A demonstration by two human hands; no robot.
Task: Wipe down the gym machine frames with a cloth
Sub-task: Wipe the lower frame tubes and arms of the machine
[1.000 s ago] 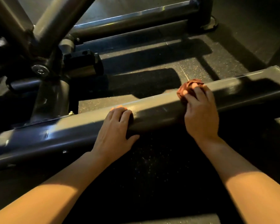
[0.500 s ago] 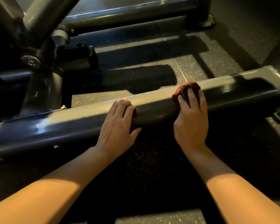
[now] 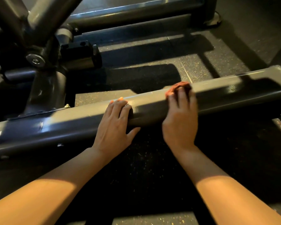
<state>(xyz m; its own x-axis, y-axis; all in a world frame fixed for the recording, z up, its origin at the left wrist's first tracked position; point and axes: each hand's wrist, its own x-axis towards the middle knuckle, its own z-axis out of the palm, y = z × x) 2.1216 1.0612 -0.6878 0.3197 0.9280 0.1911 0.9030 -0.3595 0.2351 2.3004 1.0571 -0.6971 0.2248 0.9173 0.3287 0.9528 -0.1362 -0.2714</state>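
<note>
A thick dark grey frame bar (image 3: 225, 93) of the gym machine runs across the view, low over the floor. My right hand (image 3: 180, 120) grips a bunched reddish-brown cloth (image 3: 179, 86) and presses it on the bar's top; the hand is blurred by motion. My left hand (image 3: 113, 125) rests on the bar a short way to the left, with its fingers laid over the top and its thumb spread along the near side. Both forearms reach in from the bottom of the view.
At the back left stand an upright post (image 3: 45, 93), slanted tubes (image 3: 50, 15) and a bolted pivot joint (image 3: 35, 60). A second low bar (image 3: 136, 12) runs along the back. Black speckled rubber floor (image 3: 144, 168) lies under and between the bars.
My right hand has slid the cloth a little to the left along the bar, closer to my left hand. My left hand has kept its place on the bar.
</note>
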